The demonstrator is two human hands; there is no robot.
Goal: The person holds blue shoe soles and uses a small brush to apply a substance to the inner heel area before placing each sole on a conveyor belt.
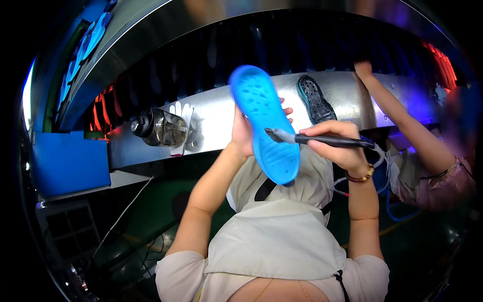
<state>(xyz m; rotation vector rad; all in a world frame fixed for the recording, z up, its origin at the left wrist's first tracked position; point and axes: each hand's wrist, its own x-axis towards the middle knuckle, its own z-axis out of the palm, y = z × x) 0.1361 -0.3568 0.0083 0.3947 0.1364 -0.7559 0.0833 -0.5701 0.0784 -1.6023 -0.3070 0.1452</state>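
Observation:
A bright blue shoe sole (271,118) is held up in front of me, tilted, its dimpled and ridged face turned toward me. My left hand (242,132) is closed around it from behind and the left side, with some fingertips showing past its right edge. In my right hand (347,153) is a black-handled brush (284,136), gripped like a pen. Its dark tip is over the middle of the sole; whether it touches cannot be made out. A thin pale tube runs near the handle's rear end. Beyond my right hand, a dark sole with a teal edge (316,98) lies on the metal ledge.
The shiny metal ledge (216,105) carries a clear bottle with black lid (163,127) and a white glove (182,113) at left. Behind it runs a dark rack with red glows at both ends. At right, a co-worker's arm (402,110) reaches toward it. A blue box (73,163) stands left.

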